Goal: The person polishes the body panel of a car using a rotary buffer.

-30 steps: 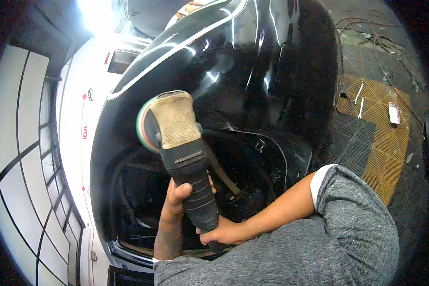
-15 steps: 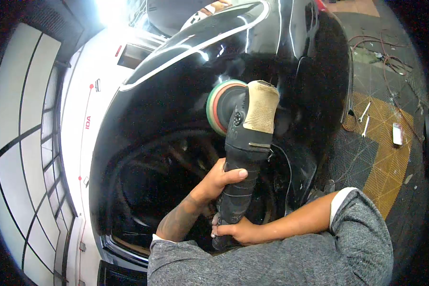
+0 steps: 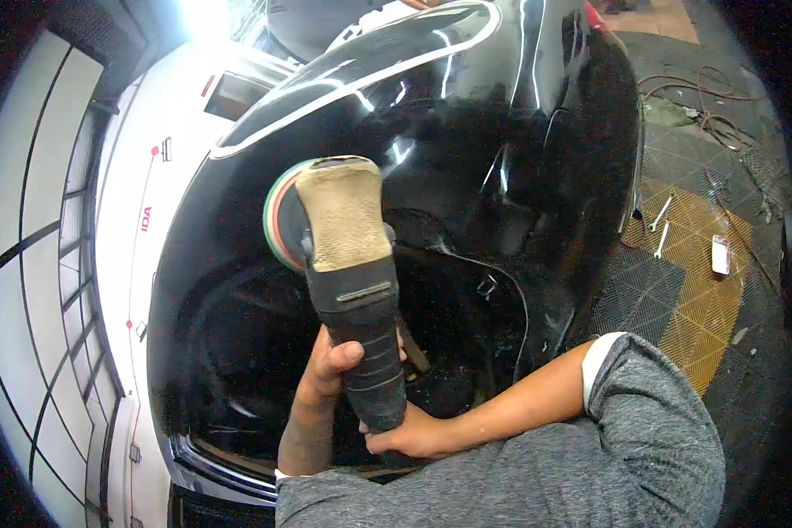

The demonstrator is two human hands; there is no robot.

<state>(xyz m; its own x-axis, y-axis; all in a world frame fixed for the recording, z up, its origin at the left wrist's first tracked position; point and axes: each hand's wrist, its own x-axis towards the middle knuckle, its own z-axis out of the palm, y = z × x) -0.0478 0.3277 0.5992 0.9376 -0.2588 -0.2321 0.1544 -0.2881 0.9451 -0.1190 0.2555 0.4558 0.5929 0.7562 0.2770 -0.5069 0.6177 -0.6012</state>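
Note:
Both hands hold a black car polisher (image 3: 354, 290) with a worn tan cover over its head. My left hand (image 3: 330, 363) wraps around the upper part of the ribbed body, its thumb lying across the near side. My right hand (image 3: 414, 431) is closed around the rear end of the tool, close to my shirt. A round green and orange pad (image 3: 277, 216) faces the glossy black car panel (image 3: 466, 198); the tool's head hides most of it, and I cannot tell whether it touches the paint. Below the panel is a dark opening in the bodywork (image 3: 264, 352).
A light-edged window (image 3: 414, 48) lies higher on the car. On the right floor, wrenches (image 3: 663, 224) and a white phone-like object (image 3: 721, 254) rest on grey and yellow tiles (image 3: 722, 308), with a reddish cable (image 3: 722, 132) beyond. A white wall (image 3: 132, 238) stands at left.
The polisher and both hands have shifted left across the panel. Its head has turned, so the tan cover faces me more and less of the pad shows.

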